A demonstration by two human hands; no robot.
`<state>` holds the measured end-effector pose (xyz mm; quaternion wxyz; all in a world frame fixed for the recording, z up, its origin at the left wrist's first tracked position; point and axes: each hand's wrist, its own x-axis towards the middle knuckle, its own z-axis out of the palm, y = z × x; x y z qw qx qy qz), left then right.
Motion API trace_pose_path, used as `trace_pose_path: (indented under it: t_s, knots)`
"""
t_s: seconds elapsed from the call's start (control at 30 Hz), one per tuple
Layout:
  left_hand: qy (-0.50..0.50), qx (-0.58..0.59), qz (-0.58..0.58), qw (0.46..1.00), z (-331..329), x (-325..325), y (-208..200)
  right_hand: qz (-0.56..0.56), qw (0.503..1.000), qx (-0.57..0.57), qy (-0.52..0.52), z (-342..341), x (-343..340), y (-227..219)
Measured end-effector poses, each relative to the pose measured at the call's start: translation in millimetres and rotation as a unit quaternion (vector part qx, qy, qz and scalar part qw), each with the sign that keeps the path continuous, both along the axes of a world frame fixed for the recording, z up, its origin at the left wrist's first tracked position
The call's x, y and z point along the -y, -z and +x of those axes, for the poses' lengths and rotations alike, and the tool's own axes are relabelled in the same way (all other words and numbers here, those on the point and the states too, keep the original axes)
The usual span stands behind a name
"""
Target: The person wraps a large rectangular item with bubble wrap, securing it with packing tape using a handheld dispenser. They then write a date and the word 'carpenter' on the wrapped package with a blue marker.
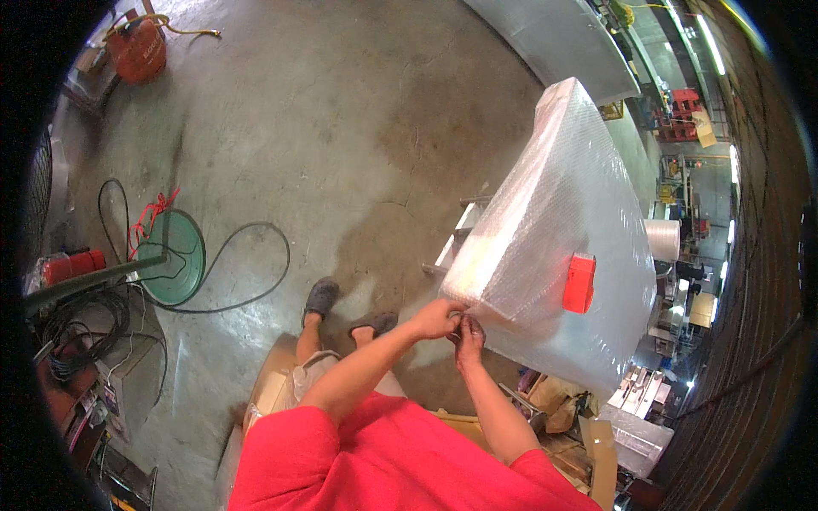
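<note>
A large boxy object in clear bubble wrap (545,196) stands in front of me to the right. A small red box (578,294) rests against its wrapped face. At the wrap's near lower corner, my left hand (434,318) and my right hand (468,342) meet, nearly touching each other. Both have their fingers curled and pinched together. Whatever lies between the fingertips is too small and hidden to name.
A metal stand (460,234) shows beside the wrapped object, with a white spool (663,239) behind it. Cardboard (603,464) lies near my right side. Leftward are a green round base (181,277), a loose black cable (285,255) and an orange tank (136,53).
</note>
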<state>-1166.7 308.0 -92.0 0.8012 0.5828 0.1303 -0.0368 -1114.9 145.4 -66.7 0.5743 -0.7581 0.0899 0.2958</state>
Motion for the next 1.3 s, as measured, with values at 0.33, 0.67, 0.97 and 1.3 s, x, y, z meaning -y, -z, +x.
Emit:
trace_pose_path:
  t_s: [0.33,0.67,0.97,1.3]
  knots:
    - [-0.280,-0.199,0.116,0.932,15,16,23,-0.051,0.998,0.005,-0.028,19,-5,8]
    - [-0.199,-0.317,-0.251,0.893,17,17,0,-0.018,0.999,-0.018,-0.024,-32,27,-20]
    - [-0.085,-0.320,-0.219,0.918,17,-18,-29,0.010,0.999,0.030,-0.007,3,-23,19]
    - [-0.135,-0.263,-0.077,0.952,15,0,-38,-0.193,0.922,0.234,-0.243,9,-12,85]
